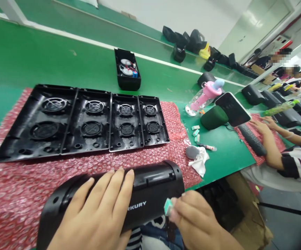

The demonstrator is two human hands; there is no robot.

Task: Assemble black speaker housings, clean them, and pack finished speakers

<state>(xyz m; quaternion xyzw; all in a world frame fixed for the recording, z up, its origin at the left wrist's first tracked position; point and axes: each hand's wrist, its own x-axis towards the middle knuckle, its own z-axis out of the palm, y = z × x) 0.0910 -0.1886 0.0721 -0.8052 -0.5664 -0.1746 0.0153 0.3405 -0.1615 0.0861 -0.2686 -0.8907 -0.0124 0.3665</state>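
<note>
A black plastic speaker housing (153,184) with white lettering, partly covered by my fingers, rests at the near edge of the red bubble wrap. Across its top and front lies my left hand (100,205), gripping it with the fingers over the upper side. My right hand (194,215) pinches a small green-and-white eraser-like block (168,207) at the housing's right end; whether the block touches the surface I cannot tell. Beyond the housing, several black speaker shells (125,121) lie side by side, inner sides up, showing round grilles.
Red bubble wrap (176,121) covers part of the green bench. Behind stands an opened speaker half (128,78) with wires. To the right are small blocks (196,132), a pen (208,147), a white cloth (200,163), a bottle (202,97), a phone (233,109) and a co-worker's arms (270,139).
</note>
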